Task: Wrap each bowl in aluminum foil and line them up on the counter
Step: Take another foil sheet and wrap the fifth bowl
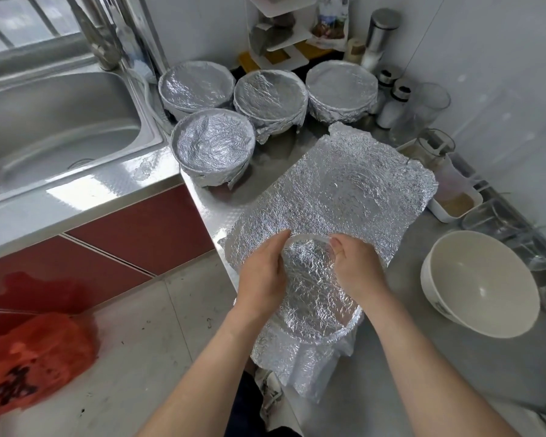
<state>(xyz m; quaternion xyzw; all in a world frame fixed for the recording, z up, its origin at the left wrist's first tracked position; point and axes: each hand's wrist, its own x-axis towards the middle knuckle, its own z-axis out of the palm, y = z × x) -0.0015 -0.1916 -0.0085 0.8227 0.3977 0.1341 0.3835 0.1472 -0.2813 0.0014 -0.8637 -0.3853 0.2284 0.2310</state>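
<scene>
Nearby: sink (54, 121), upper left; orange bag (35, 357), lower left; loose foil sheet (328, 197) just beyond your hands.
Hands: your left hand (262, 274) and right hand (358, 272) grip the foil-lined bowl (316, 298) by its rim, lower centre.
Count: four wrapped bowls (197, 86) (270, 96) (342, 89) (213, 146), upper centre; one bare bowl (479, 288), right.

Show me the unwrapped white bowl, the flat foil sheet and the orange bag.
Unwrapped white ceramic bowl (483, 288): head view, inner wall.
Flat crinkled aluminum foil sheet (297, 197): head view, left half.
Orange plastic bag (38, 357): head view, its middle.
</scene>
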